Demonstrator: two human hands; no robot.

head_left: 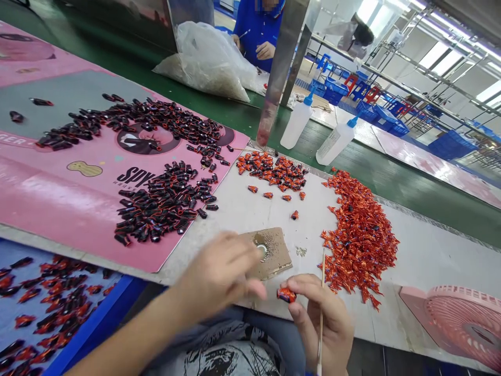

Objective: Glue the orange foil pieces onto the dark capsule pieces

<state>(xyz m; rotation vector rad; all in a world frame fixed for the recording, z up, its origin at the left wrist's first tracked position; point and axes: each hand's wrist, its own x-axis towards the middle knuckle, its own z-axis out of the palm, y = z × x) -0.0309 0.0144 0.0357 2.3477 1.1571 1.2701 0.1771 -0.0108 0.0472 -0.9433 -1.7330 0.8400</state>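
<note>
My left hand hangs over a small brown cardboard square, its fingertips beside a shiny round spot in a grey smear. Whether those fingers pinch anything cannot be seen. My right hand grips a thin wooden stick upright, with a small red-orange wrapped piece pinched at its fingertips. Just right of the stick lies a large heap of red-orange wrapped pieces. Smaller red-orange pieces lie further off, and dark red-tipped pieces cover a pink printed board.
A blue tray of dark and red pieces sits at lower left. A pink fan stands at right. Beyond the white bench are squeeze bottles, a metal post, a plastic sack and a co-worker in a blue sleeve.
</note>
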